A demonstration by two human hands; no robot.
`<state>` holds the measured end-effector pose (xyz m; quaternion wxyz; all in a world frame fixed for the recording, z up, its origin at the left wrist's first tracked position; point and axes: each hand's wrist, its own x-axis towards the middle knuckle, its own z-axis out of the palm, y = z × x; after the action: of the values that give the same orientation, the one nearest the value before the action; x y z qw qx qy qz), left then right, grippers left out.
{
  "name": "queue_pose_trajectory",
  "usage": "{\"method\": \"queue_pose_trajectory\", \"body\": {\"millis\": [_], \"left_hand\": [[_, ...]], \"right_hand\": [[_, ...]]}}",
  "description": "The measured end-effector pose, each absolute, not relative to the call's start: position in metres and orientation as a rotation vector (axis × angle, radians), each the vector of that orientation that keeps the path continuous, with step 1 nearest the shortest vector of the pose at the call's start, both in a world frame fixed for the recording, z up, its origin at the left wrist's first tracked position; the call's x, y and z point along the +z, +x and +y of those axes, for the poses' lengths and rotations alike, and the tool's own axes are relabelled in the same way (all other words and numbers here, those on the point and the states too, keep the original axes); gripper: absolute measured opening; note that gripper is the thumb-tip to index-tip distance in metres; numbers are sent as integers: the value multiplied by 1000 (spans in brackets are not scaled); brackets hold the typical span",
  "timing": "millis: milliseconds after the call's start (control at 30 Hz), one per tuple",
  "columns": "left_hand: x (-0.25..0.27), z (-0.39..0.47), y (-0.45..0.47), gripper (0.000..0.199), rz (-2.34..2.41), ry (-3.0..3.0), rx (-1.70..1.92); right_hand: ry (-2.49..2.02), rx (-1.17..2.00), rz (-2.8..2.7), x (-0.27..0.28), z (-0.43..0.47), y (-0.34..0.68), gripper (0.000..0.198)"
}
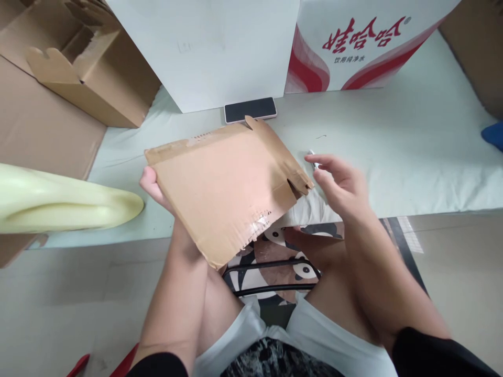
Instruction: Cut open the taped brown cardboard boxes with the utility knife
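My left hand (153, 186) grips the left edge of a flattened brown cardboard box (220, 188), its thumb on the edge and the other fingers hidden underneath. The cardboard is held tilted over the front edge of the surface, with torn perforations and a strip of clear tape along its near side. Notched flaps stick out on its right side. Just right of these flaps, my right hand (340, 180) pinches a small white-and-grey object (313, 159) between thumb and fingers. The fingers cover most of it, so its kind is unclear.
A phone (250, 110) lies behind the cardboard, against a large white box (212, 52). Beside it stands a red-and-white carton (353, 68). Brown boxes (106, 73) and a pale yellow-green object (70, 201) are at left. A blue object (493, 136) is at far right.
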<state>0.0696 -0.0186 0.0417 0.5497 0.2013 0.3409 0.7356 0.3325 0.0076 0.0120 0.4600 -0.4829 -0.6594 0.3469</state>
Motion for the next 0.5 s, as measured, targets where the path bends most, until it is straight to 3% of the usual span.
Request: {"method": "queue_pose_trajectory", "body": {"millis": [167, 333, 500], "left_hand": [[35, -10, 71, 55, 751, 584, 1788], [29, -9, 65, 31, 521, 550, 1812], [20, -6, 47, 31, 593, 532, 1810]], "right_hand": [[-1217, 825, -2101, -11, 14, 324, 61], [-1352, 820, -2310, -13, 13, 311, 66], [-1389, 923, -2157, -6, 18, 312, 67]]}}
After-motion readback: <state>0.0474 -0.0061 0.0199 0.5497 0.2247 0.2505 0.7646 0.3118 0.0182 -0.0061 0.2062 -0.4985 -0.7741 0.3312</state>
